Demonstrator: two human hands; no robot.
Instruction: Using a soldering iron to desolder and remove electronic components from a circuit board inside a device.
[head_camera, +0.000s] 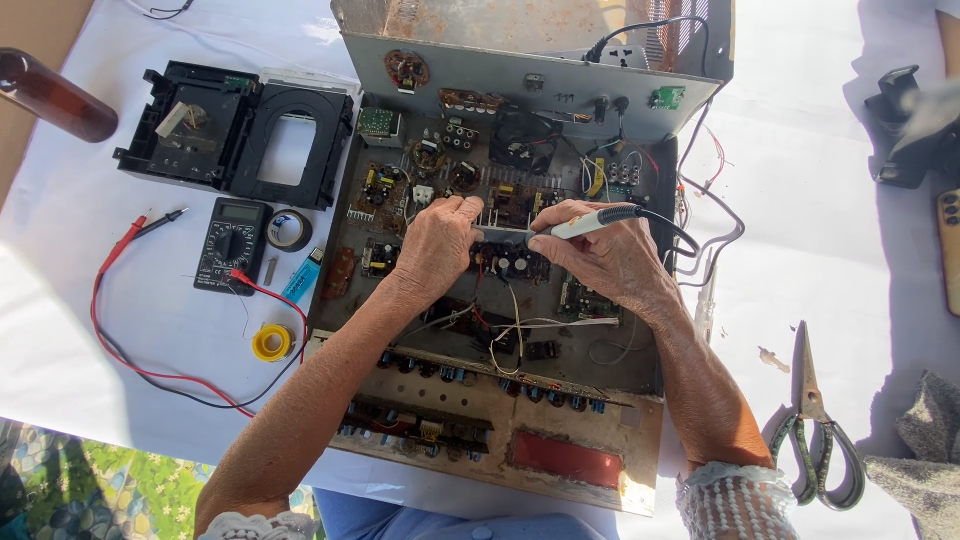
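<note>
An opened electronic chassis (640, 335) full of circuit boards lies on a white cloth in front of me. My right hand (605, 258) grips a white soldering iron (585, 224) with a black cord, its tip pointing left toward the boards in the middle. My left hand (437, 243) rests with curled fingers on the boards just left of the iron's tip; what it pinches, if anything, is hidden. A tangle of white and red wires lies below both hands.
A black multimeter (231, 243) with red and black leads, a tape roll (288, 230), a blue lighter (302, 277) and a yellow solder spool (272, 342) lie left. A black plastic housing (240, 135) sits at back left, a brown bottle (55, 96) beyond. Scissors (815, 430) lie right.
</note>
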